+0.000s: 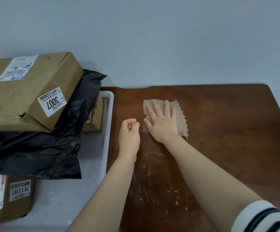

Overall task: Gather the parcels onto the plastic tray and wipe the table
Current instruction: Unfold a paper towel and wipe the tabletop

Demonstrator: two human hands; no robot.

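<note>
Parcels (27,91) sit on the tray (92,164) beside the curled, empty left grip (130,131); the flat right grip (162,121) presses the cloth (181,118), with smears (161,186) nearer on the table (227,123) unwiped.

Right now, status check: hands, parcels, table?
Right hand flat on cloth; left hand curled, empty. Parcels stacked on tray. White smears on table, near side.

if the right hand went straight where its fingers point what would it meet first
Nothing on the dark brown wooden table: the right hand, flat on the tan cloth, likely reaches the pale grey wall.
</note>
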